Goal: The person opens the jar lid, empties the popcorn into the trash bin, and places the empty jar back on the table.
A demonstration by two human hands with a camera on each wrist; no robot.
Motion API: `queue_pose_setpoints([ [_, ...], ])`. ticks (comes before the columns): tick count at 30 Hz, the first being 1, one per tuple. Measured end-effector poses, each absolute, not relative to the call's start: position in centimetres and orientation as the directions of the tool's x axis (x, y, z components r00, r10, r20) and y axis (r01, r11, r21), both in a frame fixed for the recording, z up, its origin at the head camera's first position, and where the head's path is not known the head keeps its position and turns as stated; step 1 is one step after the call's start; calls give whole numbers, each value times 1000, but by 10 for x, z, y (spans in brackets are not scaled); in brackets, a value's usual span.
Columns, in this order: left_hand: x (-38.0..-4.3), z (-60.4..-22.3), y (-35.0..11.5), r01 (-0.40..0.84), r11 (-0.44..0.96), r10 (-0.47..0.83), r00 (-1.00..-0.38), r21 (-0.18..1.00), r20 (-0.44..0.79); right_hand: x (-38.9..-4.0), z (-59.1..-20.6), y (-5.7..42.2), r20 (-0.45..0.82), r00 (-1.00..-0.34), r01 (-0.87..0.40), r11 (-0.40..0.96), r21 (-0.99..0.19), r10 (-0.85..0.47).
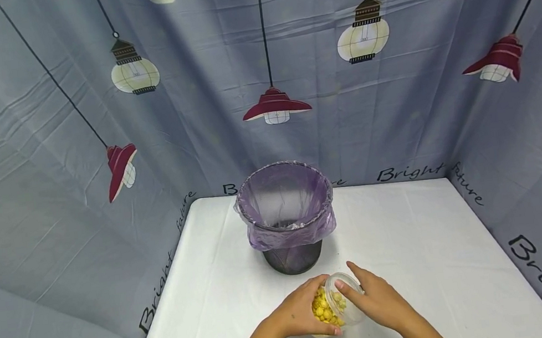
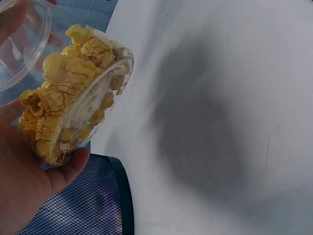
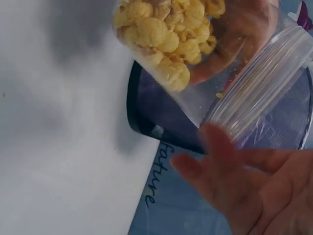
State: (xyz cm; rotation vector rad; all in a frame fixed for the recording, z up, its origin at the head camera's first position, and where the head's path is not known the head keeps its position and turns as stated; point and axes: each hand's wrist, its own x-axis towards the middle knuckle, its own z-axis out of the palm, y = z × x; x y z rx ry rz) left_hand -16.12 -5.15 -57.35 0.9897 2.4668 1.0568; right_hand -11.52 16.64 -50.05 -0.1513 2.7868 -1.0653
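A clear plastic jar [image 1: 353, 314] with yellow popcorn [image 1: 324, 309] in it is tilted above the white table. My left hand [image 1: 294, 312] grips the jar around its lower part, thumb on the near side. In the left wrist view, the popcorn [image 2: 68, 73] lies toward the jar's base. My right hand [image 1: 383, 298] is at the jar's ridged, transparent top end, its fingers extended. Blurred in the right wrist view, the right hand [image 3: 264, 191] is beside the ridged rim [image 3: 264, 81]; whether it touches, I cannot tell. Whether a lid is on is unclear too.
Behind the hands a dark mesh trash can [image 1: 291, 260] stands on the white table [image 1: 400, 243], lined with a purple plastic bag [image 1: 291, 238] folded over its rim. Grey-blue curtains [image 1: 227, 140] printed with lamps surround the table's back and sides.
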Motion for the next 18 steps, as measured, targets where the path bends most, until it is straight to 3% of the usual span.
queue_pose_setpoints([
  [4, -160, -574, -51, 489, 512, 680, -733, 706, 14, -117, -499, 161, -143, -985, 18, 781, -624, -92],
  [9, -160, -573, -52, 487, 517, 679, -734, 704, 9, -117, -498, 158, -159, -981, -3, 819, -574, -115],
  [13, -160, -574, -53, 502, 526, 687, -727, 686, 5, -116, -498, 163, -108, -956, -164, 805, -570, -272],
  [18, -161, -578, -55, 516, 503, 712, -703, 693, 6, -117, -497, 176, -23, -857, -412, 712, -568, -514],
])
